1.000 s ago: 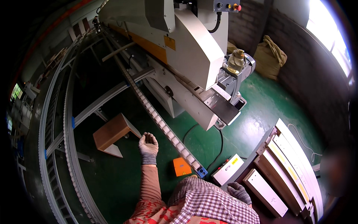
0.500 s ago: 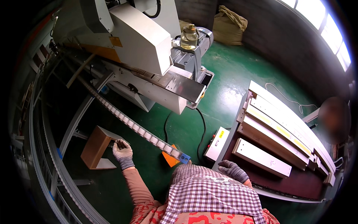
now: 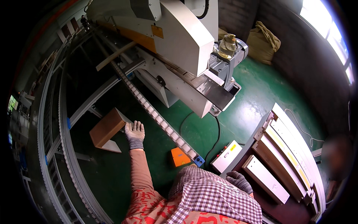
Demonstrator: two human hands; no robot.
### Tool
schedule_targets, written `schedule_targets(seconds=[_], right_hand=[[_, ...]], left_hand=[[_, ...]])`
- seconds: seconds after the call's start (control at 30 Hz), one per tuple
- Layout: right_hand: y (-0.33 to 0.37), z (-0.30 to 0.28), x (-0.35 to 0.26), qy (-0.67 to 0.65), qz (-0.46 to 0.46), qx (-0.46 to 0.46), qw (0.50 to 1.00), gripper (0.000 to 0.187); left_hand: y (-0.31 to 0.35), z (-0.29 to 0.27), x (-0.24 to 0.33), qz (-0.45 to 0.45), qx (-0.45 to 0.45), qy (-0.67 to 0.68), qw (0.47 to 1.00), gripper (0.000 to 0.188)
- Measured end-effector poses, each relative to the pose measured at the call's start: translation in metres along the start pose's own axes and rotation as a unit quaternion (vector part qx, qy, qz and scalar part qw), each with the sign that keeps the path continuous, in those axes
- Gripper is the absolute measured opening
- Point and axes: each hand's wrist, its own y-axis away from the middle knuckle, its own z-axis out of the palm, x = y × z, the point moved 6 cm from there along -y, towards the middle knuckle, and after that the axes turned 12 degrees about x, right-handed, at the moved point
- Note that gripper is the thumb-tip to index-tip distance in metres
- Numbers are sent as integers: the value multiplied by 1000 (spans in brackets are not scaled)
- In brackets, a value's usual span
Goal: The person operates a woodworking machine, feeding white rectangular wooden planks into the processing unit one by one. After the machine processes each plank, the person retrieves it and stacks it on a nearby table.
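Note:
My left hand (image 3: 135,134), in a pale glove with a striped cuff, reaches forward with its fingers spread and nothing in them. Just left of it is an angular, box-like piece with a brown panel (image 3: 106,128) and white panels; I cannot tell whether hand and piece touch. My right hand (image 3: 239,182), in a dark grey glove, hangs low beside my checked apron (image 3: 212,190), its fingers loosely out. It is nearest to a stack of boards, whose closest white board (image 3: 265,180) lies on a dark red surface. No held thing shows in it.
A narrow roller rail (image 3: 160,120) with a blue end cap runs diagonally in front of me. Beyond it stands a large white machine (image 3: 182,41) with a metal end plate. An orange box (image 3: 180,157), a white control box (image 3: 226,155) and black cables are on the green floor. Curved rails (image 3: 63,112) run along the left.
The view has swung left, so the machine and boards sit further right. My left hand has gone from bent fingers beside the brown piece to spread fingers. My right hand stays low beside the apron.

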Motion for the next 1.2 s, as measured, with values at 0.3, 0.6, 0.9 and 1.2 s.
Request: schedule_targets(seconds=[0.3,0.6,0.9,1.2], right_hand=[[-2,3,-16,10,17,-8,1000,39],[-4,14,-33,7,37,-12,999,39],[-13,21,-25,11,19,-11,1000,35],[-9,24,-17,-23,36,21,999,42]], left_hand=[[-13,26,18,17,9,-10,1000,87],[-68,40,44,46,33,-28,998,90],[-128,80,95,92,12,-72,993,108],[-214,102,144,110,25,-139,984,109]])
